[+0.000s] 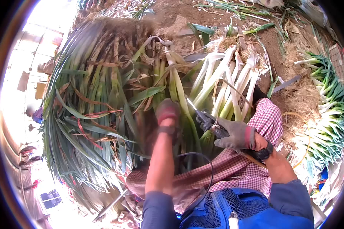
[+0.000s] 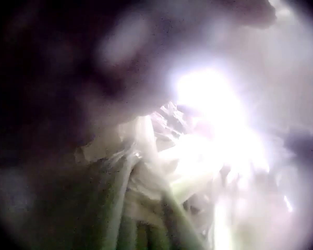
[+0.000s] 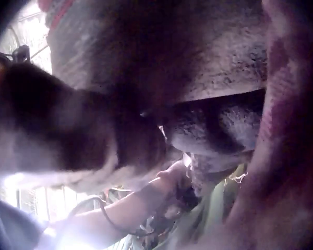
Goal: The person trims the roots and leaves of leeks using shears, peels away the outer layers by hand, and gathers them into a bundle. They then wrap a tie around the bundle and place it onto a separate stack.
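The gloved left hand (image 1: 167, 110) reaches onto the green stalks of a leek pile (image 1: 99, 82); blur hides how its fingers lie. In the left wrist view, leek stalks (image 2: 115, 203) show below a dark, blurred shape. Gripped in the gloved right hand (image 1: 235, 134) is a black spray gun (image 1: 206, 121) with a thin pale nozzle pointing up and left. In the right wrist view, the gloved right hand (image 3: 161, 62) fills the upper part, its fingers curled. Peeled leeks (image 1: 218, 82) with white ends lie beyond the gun.
A thin dark hose (image 1: 202, 155) loops near the lap. Checked cloth (image 1: 233, 168) covers the legs. A metal blade (image 1: 288, 83) juts out at the right. Farther right, more leeks (image 1: 325, 118) lie in a row beside a crate (image 1: 339, 63). Loose roots (image 1: 294, 99) cover the soil.
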Demonstrator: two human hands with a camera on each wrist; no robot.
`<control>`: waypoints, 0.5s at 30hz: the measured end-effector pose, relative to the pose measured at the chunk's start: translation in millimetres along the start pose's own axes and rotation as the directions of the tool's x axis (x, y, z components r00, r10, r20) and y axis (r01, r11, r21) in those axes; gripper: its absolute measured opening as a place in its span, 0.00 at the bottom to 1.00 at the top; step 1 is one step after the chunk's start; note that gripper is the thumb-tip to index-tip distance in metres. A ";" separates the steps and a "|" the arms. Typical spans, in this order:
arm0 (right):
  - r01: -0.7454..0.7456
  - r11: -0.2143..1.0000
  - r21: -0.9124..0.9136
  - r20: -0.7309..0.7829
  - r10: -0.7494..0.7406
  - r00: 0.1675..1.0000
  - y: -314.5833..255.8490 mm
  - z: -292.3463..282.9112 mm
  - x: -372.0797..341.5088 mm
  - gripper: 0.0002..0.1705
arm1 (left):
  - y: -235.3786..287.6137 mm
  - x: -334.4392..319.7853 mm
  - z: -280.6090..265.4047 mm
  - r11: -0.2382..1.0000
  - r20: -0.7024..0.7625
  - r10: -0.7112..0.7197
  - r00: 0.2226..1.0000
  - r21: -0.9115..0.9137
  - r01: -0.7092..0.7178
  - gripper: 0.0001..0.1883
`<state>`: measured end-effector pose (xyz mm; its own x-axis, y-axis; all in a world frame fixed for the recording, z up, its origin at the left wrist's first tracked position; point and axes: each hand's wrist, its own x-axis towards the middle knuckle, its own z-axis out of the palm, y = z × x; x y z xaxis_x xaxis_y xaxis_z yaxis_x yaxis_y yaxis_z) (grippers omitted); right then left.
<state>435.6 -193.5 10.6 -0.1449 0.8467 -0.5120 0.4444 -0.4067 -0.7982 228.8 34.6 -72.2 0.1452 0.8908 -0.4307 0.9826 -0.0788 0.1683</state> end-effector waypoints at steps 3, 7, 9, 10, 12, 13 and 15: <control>-0.040 0.999 -0.002 0.048 0.040 0.998 -4.1 -4.1 -2.7 0.46 | 3.8 -18.4 4.3 0.997 -0.113 0.004 0.994 0.078 0.005 0.22; 0.013 1.000 -0.011 0.012 -0.013 1.000 0.3 -2.5 -6.7 0.46 | -7.5 -2.6 19.3 0.830 0.027 0.396 0.918 0.418 -0.370 0.11; 0.101 0.992 0.071 -0.093 -0.094 0.991 5.0 -0.8 -10.9 0.45 | 4.5 -7.0 12.2 0.987 0.013 0.140 0.990 0.083 -0.140 0.10; 0.049 0.996 0.072 -0.037 -0.047 0.998 -9.6 -5.1 -13.6 0.46 | -9.0 9.9 34.9 0.978 0.010 0.153 0.988 0.142 -0.152 0.10; 0.101 0.992 0.071 -0.091 -0.094 0.991 -2.0 1.0 -11.7 0.44 | -24.7 79.7 113.9 0.963 0.026 0.243 0.970 0.113 -0.245 0.13; 0.039 0.997 0.066 -0.085 -0.033 0.996 -5.6 0.9 -11.2 0.43 | -39.7 86.4 116.8 0.845 -0.034 0.482 0.876 0.285 -0.454 0.14; 0.101 0.994 0.048 -0.112 -0.095 0.989 -1.2 10.0 -3.9 0.43 | -26.3 113.2 141.3 0.697 0.054 0.656 0.753 0.340 -0.631 0.14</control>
<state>426.8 -199.8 10.4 -0.0867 0.9147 -0.3947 0.3846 -0.3347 -0.8603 235.8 74.2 -250.7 0.7599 0.5948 -0.2621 0.6326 -0.7695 0.0876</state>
